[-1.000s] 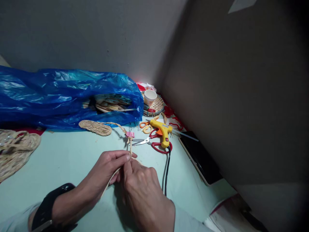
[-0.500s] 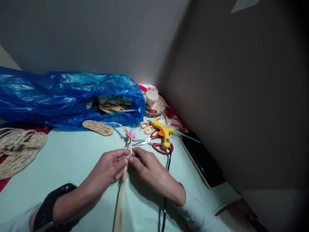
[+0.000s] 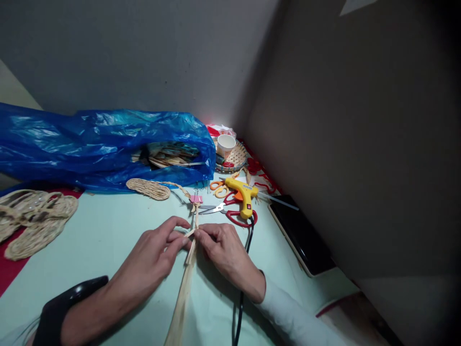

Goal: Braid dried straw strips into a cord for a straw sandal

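A cord of pale dried plant fibre [image 3: 183,293] runs from the table's near edge up between my hands to a pink binder clip [image 3: 196,198]. My left hand [image 3: 154,252] pinches one strand, pulled out to the left between thumb and fingers. From the other side my right hand [image 3: 226,254] pinches the cord where the strands meet. Above the fingers the cord is twisted or braided; below them the fibres lie loose and flat. Past the clip, the cord leads to a coiled oval sole [image 3: 149,189] of the same fibre.
Red-handled scissors [image 3: 241,218] lie just beyond my right hand, under a yellow glue gun [image 3: 247,197] whose black cable passes beneath my right wrist. A black tablet [image 3: 302,235] is at right. Woven sandals [image 3: 43,230] lie left; a blue plastic bag [image 3: 90,149] stands behind.
My left hand has drawn a strand out to the left, and its fingers have spread a little from the cord. My right hand keeps its pinch, slightly shifted. The view has moved slightly.
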Available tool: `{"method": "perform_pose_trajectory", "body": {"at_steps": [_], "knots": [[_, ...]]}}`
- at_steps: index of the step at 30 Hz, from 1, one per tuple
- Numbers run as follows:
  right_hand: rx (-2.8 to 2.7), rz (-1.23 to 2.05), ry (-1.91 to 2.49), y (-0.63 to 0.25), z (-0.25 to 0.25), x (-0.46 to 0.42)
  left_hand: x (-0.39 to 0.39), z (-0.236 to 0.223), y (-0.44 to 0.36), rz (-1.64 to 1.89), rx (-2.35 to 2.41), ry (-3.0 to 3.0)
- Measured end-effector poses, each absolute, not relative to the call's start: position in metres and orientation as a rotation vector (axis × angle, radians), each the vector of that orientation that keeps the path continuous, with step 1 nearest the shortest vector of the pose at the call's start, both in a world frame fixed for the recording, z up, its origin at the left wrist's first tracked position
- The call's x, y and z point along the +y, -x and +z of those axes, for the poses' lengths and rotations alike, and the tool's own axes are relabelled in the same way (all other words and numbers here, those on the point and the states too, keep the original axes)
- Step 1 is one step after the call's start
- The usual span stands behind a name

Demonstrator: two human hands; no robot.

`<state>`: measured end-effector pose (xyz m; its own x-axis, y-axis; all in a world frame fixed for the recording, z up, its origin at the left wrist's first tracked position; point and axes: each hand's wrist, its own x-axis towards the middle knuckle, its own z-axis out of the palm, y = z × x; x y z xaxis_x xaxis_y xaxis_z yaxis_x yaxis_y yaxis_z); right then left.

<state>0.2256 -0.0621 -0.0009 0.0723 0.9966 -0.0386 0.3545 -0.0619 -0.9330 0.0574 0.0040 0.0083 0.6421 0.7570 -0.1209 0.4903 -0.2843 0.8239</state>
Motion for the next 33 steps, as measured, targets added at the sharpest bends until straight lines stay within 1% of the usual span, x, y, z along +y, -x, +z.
{"method": "perform_pose_trajectory", "body": {"at_steps": [4, 6, 8, 11, 13, 16, 18, 20, 21, 23, 25, 29, 33], "knots": [[-1.334, 1.083, 1.439, -0.225, -0.003, -0.062, -0.007, 0.013, -0.053, 0.555, 0.868, -2.399], [-1.298, 1.124, 1.395, -0.226, -0.005, -0.061, -0.016, 0.007, -0.055, 0.742, 0.733, -2.604], [-1.194, 1.251, 1.318, -0.226, -0.006, -0.061, -0.026, -0.002, -0.059, 0.888, 0.584, -2.793], [-0.959, 1.485, 1.17, -0.227, -0.007, -0.062, -0.035, -0.012, -0.063, 0.884, 0.451, -3.046], [-0.881, 1.54, 1.116, -0.228, -0.005, -0.063, -0.036, -0.011, -0.063, 0.849, 0.393, -3.1], [-0.864, 1.531, 1.102, -0.228, -0.002, -0.063, -0.027, -0.001, -0.059, 0.897, 0.411, -2.869], [-0.856, 1.529, 1.107, -0.228, 0.001, -0.063, -0.015, 0.006, -0.058, 0.876, 0.641, -2.567], [-0.861, 1.545, 1.1, -0.227, 0.003, -0.063, -0.002, 0.009, -0.06, 0.758, 0.909, -2.185], [-0.86, 1.565, 1.083, -0.226, 0.003, -0.063, 0.003, 0.009, -0.062, 0.661, 0.966, -1.968], [-0.853, 1.619, 1.031, -0.224, 0.003, -0.063, 0.009, 0.005, -0.069, 0.443, 0.896, -1.547], [-0.836, 1.653, 0.999, -0.224, 0.002, -0.064, 0.009, 0.0, -0.076, 0.313, 0.788, -1.275], [-0.992, 1.609, 1.108, -0.228, 0.002, -0.066, 0.003, -0.003, -0.081, 0.275, 0.781, -1.192], [-1.358, 1.336, 1.298, -0.232, 0.008, -0.07, 0.0, -0.004, -0.08, 0.275, 0.815, -1.179]]}}
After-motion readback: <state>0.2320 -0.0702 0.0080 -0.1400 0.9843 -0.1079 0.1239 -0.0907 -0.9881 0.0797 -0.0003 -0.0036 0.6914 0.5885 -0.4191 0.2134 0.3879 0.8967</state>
